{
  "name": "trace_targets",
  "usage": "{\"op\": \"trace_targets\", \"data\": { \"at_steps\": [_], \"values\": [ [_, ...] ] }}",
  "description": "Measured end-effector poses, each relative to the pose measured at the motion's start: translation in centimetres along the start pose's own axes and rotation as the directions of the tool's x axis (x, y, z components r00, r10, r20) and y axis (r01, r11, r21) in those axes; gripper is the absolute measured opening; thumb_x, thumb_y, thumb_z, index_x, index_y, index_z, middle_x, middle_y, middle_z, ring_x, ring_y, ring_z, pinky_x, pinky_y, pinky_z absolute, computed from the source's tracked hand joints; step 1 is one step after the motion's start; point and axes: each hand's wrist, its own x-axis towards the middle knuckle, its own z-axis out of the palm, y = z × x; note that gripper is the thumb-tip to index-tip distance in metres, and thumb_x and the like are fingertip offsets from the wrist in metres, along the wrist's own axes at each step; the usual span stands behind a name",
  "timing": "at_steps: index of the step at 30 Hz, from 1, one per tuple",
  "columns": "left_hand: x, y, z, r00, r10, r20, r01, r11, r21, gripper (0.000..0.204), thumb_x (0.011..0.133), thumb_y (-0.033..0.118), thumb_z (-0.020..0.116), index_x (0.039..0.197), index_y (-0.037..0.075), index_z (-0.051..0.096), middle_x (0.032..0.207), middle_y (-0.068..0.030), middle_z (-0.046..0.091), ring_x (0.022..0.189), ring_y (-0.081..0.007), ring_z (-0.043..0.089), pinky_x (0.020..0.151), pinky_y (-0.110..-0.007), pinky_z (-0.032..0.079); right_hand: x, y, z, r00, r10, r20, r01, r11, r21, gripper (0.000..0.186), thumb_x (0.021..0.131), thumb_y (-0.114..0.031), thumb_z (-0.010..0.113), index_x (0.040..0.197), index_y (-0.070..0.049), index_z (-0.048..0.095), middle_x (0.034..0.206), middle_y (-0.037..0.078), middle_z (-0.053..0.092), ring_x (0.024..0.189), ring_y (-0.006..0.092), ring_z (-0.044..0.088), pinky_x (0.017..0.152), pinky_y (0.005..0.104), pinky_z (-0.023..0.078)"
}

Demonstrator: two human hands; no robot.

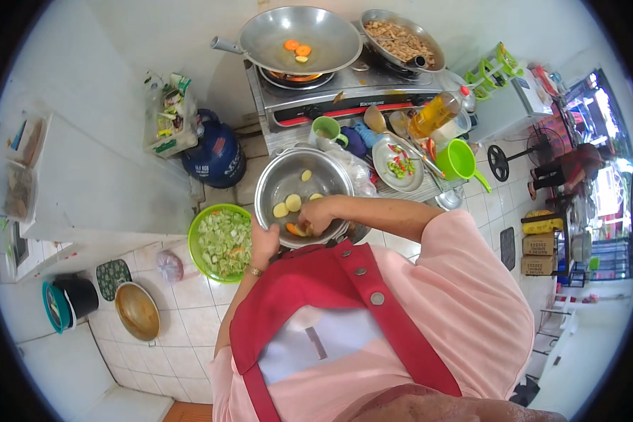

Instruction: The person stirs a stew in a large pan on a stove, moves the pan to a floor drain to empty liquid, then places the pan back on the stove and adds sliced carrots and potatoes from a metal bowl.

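Note:
A deep silver pot (274, 184) is in front of my body, with several round pale-yellow slices (292, 202), likely potato, and an orange carrot slice (291, 228) inside. My left hand (264, 245) grips the pot's near-left rim. My right hand (319, 215) reaches down into the pot, its fingers curled round slices at the bottom; the fingertips are partly hidden. On the stove beyond, a large wok (330, 35) holds two carrot slices (303, 50) and one pale slice (301, 60).
A second pan (403, 43) of browned food sits on the stove (281, 112). Right of the pot are a plate of chopped peppers (401, 167), an oil bottle (436, 116) and a green dipper (458, 160). Left are a green basin of chopped cabbage (221, 243) and a blue gas cylinder (218, 155).

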Motion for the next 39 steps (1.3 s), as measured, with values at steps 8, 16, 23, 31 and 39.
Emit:
{"op": "trace_targets", "data": {
  "at_steps": [8, 16, 23, 31, 39],
  "values": [
    [0.6, -1.6, 0.1, 1.000, 0.016, 0.003, -0.016, 1.000, 0.003, 0.060, 0.076, 0.005, 0.053, 0.133, -0.004, 0.033, 0.117, -0.0222, 0.057, 0.107, -0.0309, 0.058, 0.092, -0.036, 0.045, -0.3, 0.4, -0.9, 0.972, -0.089, 0.216, -0.041, 0.845, 0.532, 0.035, 0.061, -0.008, 0.069, 0.094, -0.012, 0.056, 0.083, 0.001, 0.053, 0.070, 0.0156, 0.056, 0.051, 0.0294, 0.050],
    [-0.2, 0.7, 0.1, 0.998, -0.070, -0.008, 0.070, 0.997, 0.026, 0.059, 0.077, 0.007, 0.054, 0.132, -0.004, 0.036, 0.115, -0.0180, 0.058, 0.103, -0.0268, 0.057, 0.091, -0.033, 0.044, -2.2, 1.4, -3.4, 0.996, -0.080, 0.039, 0.030, 0.722, 0.691, 0.034, 0.062, -0.002, 0.067, 0.094, -0.009, 0.056, 0.090, 0.004, 0.057, 0.071, 0.0154, 0.057, 0.050, 0.0285, 0.053],
    [0.2, -0.6, 0.1, 1.000, -0.024, -0.002, 0.024, 0.999, 0.046, 0.065, 0.077, 0.008, 0.054, 0.135, -0.007, 0.030, 0.117, -0.0246, 0.057, 0.108, -0.0325, 0.058, 0.092, -0.036, 0.044, -7.1, 4.4, -11.5, 0.903, -0.105, -0.417, 0.419, 0.435, 0.797, 0.030, 0.070, -0.001, 0.062, 0.099, -0.009, 0.058, 0.095, 0.005, 0.061, 0.078, 0.0153, 0.063, 0.050, 0.0275, 0.056],
    [0.4, -0.9, 0.0, 0.998, -0.062, 0.020, 0.058, 0.989, 0.134, 0.067, 0.078, 0.012, 0.056, 0.135, -0.010, 0.029, 0.119, -0.0278, 0.055, 0.112, -0.0340, 0.056, 0.095, -0.037, 0.043, -8.1, 14.8, -25.6, 0.455, 0.614, -0.645, 0.767, 0.099, 0.634, 0.030, 0.084, 0.001, 0.051, 0.113, -0.004, 0.046, 0.113, 0.016, 0.051, 0.097, 0.0287, 0.058, 0.074, 0.0427, 0.057],
    [0.8, -2.2, 0.6, 0.999, -0.027, 0.027, 0.024, 0.996, 0.081, 0.067, 0.078, 0.016, 0.057, 0.135, -0.008, 0.030, 0.116, -0.0289, 0.057, 0.108, -0.0375, 0.058, 0.091, -0.039, 0.046, -8.7, 15.5, -24.9, 0.074, 0.531, -0.844, 0.643, 0.622, 0.447, 0.037, 0.084, -0.007, 0.055, 0.119, 0.000, 0.049, 0.119, 0.018, 0.051, 0.112, 0.0295, 0.050, 0.084, 0.0416, 0.051]
  ]
}}
